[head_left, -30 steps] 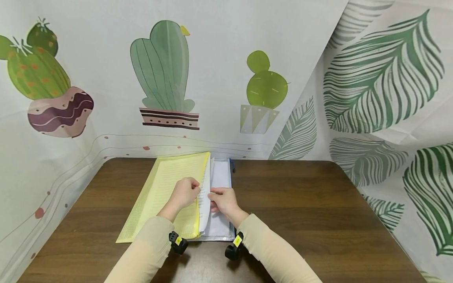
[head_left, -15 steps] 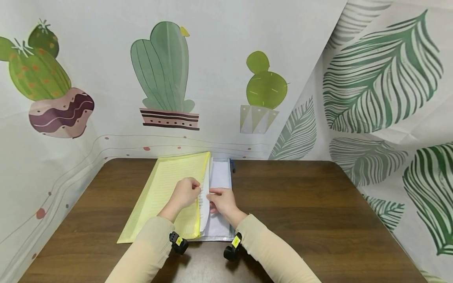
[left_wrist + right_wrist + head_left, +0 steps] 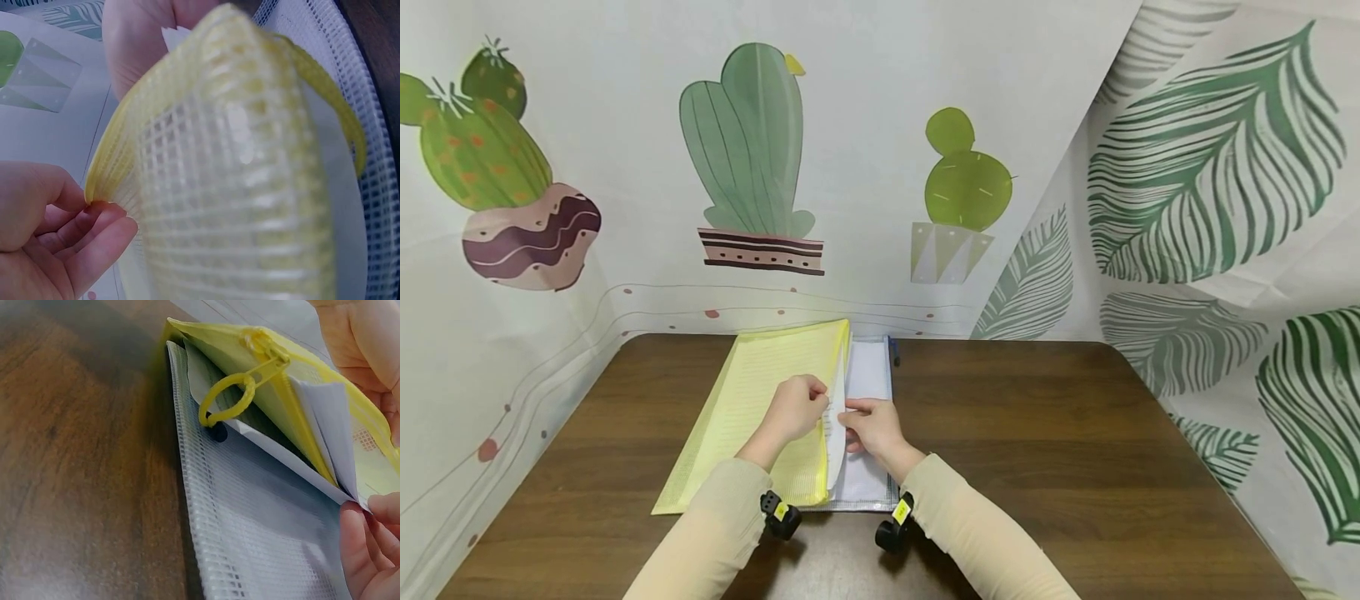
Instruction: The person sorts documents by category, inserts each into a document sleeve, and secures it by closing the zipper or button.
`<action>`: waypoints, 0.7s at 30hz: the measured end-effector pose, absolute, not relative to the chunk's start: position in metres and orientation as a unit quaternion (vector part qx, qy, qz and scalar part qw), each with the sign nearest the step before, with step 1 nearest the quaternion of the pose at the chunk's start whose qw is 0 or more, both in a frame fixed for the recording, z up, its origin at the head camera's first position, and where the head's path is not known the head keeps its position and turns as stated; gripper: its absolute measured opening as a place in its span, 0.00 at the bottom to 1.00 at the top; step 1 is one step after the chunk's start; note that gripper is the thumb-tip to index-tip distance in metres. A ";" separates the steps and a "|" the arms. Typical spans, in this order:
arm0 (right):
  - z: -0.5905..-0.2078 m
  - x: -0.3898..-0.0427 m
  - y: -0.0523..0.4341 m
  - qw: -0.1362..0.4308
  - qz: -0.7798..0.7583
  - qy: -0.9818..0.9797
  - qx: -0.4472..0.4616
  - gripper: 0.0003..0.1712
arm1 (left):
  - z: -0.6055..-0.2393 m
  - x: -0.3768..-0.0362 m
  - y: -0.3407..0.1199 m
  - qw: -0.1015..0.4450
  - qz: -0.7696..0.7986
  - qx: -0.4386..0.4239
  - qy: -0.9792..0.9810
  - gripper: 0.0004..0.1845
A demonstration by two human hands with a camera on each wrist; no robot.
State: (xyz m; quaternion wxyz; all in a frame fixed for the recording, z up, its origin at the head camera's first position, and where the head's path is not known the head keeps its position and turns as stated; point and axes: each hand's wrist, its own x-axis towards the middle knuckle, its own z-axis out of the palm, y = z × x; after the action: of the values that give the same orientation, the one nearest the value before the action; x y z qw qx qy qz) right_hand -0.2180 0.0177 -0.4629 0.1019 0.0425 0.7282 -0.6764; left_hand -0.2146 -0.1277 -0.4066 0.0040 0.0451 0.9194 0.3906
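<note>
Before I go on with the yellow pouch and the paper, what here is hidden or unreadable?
- Print on the paper: too small in the head view, edge-on in the right wrist view.
- Pouch contents: the yellow mesh pouch covers them; blurred in the left wrist view.
- Right hand grip: fingertips cut off by the right wrist frame edge.
- White mesh pouch: mostly covered by pouch and hands.

Dark wood table (image 3: 1075, 433), cactus-print backdrop (image 3: 748, 150), leaf-print sheet (image 3: 1217, 167) on rt.

A yellow mesh zip pouch (image 3: 752, 408) lay on the table, its open edge lifted. White paper sheets (image 3: 835, 425) stood half inside it, over a white mesh pouch (image 3: 868, 417).
</note>
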 end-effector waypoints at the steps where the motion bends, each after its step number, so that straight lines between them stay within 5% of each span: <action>1: -0.463 -0.218 0.018 0.102 -0.676 0.728 0.042 0.19 | -0.407 -0.215 -0.128 0.001 0.392 0.046 0.919 0.12; 21: -0.461 -0.214 0.022 0.100 -0.642 0.760 0.035 0.18 | -0.405 -0.216 -0.126 -0.001 0.402 0.042 0.915 0.12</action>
State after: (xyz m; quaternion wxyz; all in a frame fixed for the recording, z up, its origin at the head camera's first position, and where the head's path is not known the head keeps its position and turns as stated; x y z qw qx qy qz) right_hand -0.2135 0.0216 -0.4609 0.0998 0.0351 0.7596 -0.6418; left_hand -0.2162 -0.1257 -0.4054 -0.0008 0.0418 0.9146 0.4023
